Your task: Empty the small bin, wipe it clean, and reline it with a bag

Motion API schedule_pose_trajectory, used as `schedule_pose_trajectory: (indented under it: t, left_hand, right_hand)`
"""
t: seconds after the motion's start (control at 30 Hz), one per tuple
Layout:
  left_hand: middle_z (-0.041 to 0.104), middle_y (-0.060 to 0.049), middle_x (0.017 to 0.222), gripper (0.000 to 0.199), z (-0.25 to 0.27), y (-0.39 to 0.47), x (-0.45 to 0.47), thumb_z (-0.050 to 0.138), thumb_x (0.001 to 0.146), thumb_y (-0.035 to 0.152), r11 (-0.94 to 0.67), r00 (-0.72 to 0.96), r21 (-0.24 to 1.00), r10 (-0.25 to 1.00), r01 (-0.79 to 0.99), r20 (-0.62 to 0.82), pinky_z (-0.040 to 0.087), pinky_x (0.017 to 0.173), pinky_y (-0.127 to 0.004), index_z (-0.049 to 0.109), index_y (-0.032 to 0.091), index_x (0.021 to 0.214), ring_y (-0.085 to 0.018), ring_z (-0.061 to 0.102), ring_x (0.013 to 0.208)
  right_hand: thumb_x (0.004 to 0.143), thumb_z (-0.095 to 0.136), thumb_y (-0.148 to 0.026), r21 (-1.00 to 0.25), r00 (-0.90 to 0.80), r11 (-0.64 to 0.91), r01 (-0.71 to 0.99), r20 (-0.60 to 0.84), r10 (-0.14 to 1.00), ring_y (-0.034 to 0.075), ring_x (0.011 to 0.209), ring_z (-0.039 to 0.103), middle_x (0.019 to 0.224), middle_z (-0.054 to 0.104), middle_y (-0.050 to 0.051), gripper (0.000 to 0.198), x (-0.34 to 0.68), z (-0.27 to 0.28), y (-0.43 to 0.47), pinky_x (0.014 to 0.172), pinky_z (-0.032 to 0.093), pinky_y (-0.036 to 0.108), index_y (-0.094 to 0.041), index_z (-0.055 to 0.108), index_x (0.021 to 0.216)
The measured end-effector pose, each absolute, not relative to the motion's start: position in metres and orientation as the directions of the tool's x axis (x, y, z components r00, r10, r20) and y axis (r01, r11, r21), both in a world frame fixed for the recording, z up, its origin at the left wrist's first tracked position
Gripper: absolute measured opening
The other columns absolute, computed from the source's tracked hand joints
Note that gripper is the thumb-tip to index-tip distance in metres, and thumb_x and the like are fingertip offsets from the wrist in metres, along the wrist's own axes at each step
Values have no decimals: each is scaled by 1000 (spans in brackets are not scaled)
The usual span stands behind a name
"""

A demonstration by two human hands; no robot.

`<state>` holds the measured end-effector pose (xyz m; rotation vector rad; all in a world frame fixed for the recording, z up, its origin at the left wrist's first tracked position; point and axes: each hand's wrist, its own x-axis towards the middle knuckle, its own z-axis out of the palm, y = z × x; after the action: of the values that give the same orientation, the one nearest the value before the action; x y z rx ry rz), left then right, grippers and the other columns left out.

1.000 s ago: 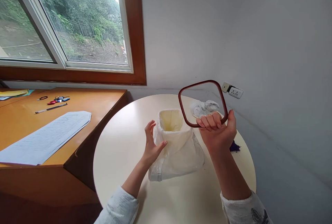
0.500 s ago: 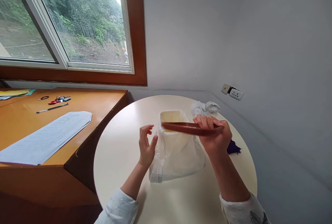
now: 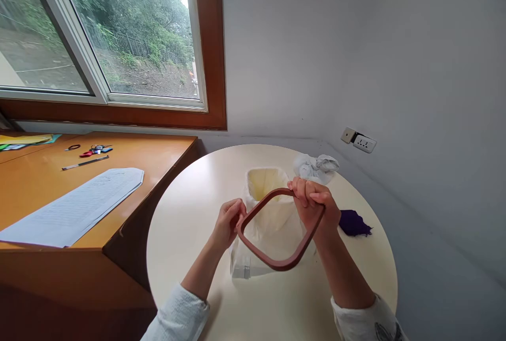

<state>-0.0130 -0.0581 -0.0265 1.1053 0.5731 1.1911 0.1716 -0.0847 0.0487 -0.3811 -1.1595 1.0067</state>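
Note:
A brown rounded-square bin rim ring (image 3: 281, 264) is tilted in the air, held by both hands. My right hand (image 3: 316, 206) wraps round its far right corner, fingers closed. At the ring's left corner, my left hand (image 3: 229, 220) has its fingers closed in a pinch on it. Behind and below the ring stands a small bin (image 3: 264, 183), pale yellow inside. A translucent white plastic bag (image 3: 272, 230) covers the bin's mouth and hangs down its outside, spreading onto the round table (image 3: 182, 225). Part of the bag shows through the ring's opening.
A crumpled white plastic bag (image 3: 314, 166) lies at the table's far right, and a dark purple cloth-like piece (image 3: 354, 223) lies right of my right hand. On the wooden desk (image 3: 169, 146) at left are papers (image 3: 79, 206), a pen (image 3: 85, 163) and keys (image 3: 97, 150).
The ring has turned from nearly edge-on to showing its opening, and its left end has dropped. My left hand has gone from open beside the bin to closed on the ring.

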Motion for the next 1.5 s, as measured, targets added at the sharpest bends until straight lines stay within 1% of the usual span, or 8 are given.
schedule_pose_trajectory:
  t: [0.23,0.6,0.73,0.8,1.03,1.17,1.3,1.5]
  left_hand:
    - [34,5,35,44,-35,-52,-22,57,76,48,169,624,917,775,-362,104,13,40,-21,50,13,49,-4,25,33]
    - [40,4,34,38,-43,-48,-28,70,63,43,165,602,887,785,-432,147,17,38,-19,53,12,49,-4,28,32]
    - [40,6,33,37,-41,-49,-28,73,59,44,152,579,870,797,-469,173,16,37,-19,55,11,54,-2,24,30]
    - [36,8,31,36,-39,-50,-28,73,60,43,139,562,861,805,-488,188,15,37,-18,57,11,57,-1,22,30]
    - [35,9,31,30,-36,-50,-28,70,64,39,95,494,836,840,-541,224,16,39,-17,59,11,62,-1,22,31]
    - [36,9,33,26,-35,-48,-26,69,66,36,74,430,813,874,-578,226,19,40,-16,59,12,62,0,23,32]
    - [35,9,33,26,-34,-48,-26,68,66,35,46,349,808,915,-588,202,25,41,-17,56,13,60,-1,23,33]
    - [34,9,33,28,-32,-50,-25,67,67,35,21,287,833,943,-553,167,31,46,-19,52,14,57,-2,27,35]
  right_hand:
    - [65,43,-21,-717,-6,528,-456,595,803,14,54,31,43,30,-2,25,164,47,-84,68,33,35,-19,30,43]
    - [67,51,-25,-720,-8,596,-356,640,768,17,75,44,69,46,2,17,165,39,-85,78,35,35,-19,42,54]
    - [70,54,-30,-733,-17,629,-257,655,756,22,99,47,95,54,5,9,163,39,-88,90,35,38,-21,52,73]
    - [72,54,-34,-742,-12,639,-202,655,756,23,109,45,107,53,6,22,161,39,-90,92,35,38,-23,55,90]
    - [78,50,-48,-787,-24,617,25,616,787,23,116,43,121,47,10,58,163,42,-100,97,33,41,-23,34,128]
    - [79,49,-47,-755,-30,628,187,635,772,23,105,49,114,51,10,59,167,37,-103,90,38,42,-22,34,130]
    - [81,50,-36,-727,10,619,295,651,759,17,86,53,91,56,4,48,173,24,-102,80,43,35,-22,43,126]
    - [79,53,-26,-672,75,577,465,679,730,10,62,46,66,48,-4,45,175,13,-103,65,45,24,-20,50,123]
